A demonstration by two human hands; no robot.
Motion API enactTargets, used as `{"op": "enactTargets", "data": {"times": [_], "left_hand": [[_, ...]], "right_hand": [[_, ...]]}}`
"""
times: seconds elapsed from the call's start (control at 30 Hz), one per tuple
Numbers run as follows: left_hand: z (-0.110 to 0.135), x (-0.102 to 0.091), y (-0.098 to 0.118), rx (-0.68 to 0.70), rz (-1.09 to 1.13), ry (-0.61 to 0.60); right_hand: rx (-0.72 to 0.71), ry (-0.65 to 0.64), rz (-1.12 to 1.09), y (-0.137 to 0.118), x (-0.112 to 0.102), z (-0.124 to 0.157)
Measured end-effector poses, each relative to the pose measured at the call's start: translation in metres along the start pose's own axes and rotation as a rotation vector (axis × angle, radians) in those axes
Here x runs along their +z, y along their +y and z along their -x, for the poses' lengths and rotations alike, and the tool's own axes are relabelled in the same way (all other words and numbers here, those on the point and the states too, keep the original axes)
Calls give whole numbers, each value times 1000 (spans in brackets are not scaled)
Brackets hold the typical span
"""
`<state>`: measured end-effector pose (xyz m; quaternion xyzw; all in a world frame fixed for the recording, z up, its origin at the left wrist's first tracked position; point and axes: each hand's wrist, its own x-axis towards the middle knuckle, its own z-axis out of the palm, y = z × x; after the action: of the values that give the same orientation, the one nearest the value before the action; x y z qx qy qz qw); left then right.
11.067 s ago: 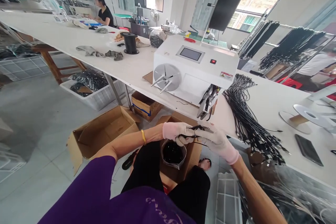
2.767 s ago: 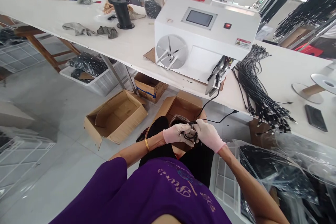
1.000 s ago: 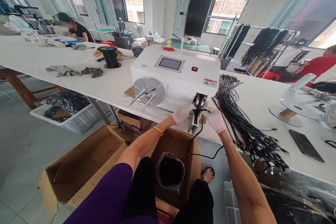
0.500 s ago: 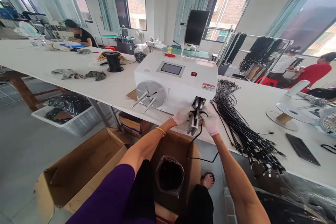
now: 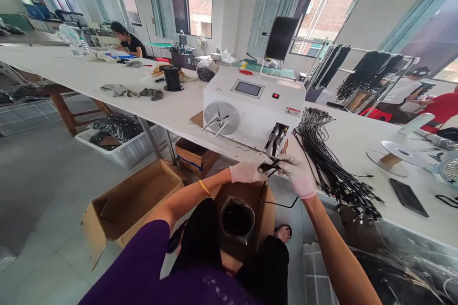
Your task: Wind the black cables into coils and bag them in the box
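Sat at a long white table bearing a white winding machine. Had a bundle of black cables just right of the machine, a cardboard box below it, an open clear bag inside. Worked just under the machine's right front corner: left hand and right hand each pinched shut on a small black cable coil, long axis side to side between them, nothing in the way.

The left hand and right hand are gloved pale pink; the cable is black. The machine and surface are white, the box brown, the sleeve purple, the bangle gold.
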<state>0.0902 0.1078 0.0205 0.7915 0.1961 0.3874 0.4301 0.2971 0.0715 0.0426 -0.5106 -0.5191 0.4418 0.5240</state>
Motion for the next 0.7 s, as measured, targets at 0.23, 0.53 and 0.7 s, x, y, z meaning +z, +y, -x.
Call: {"op": "enactTargets", "data": {"times": [0.23,0.53,0.7], "left_hand": [[66,21,-7,-537,894,-198],[93,70,5,-791,1116,-342],[108,105,12,-714,752,-318]], "right_hand": [[-124,-210,342,9,41,62],[-258,-226,1056,23,51,107],[-238,-101,873,27,29,163]]}}
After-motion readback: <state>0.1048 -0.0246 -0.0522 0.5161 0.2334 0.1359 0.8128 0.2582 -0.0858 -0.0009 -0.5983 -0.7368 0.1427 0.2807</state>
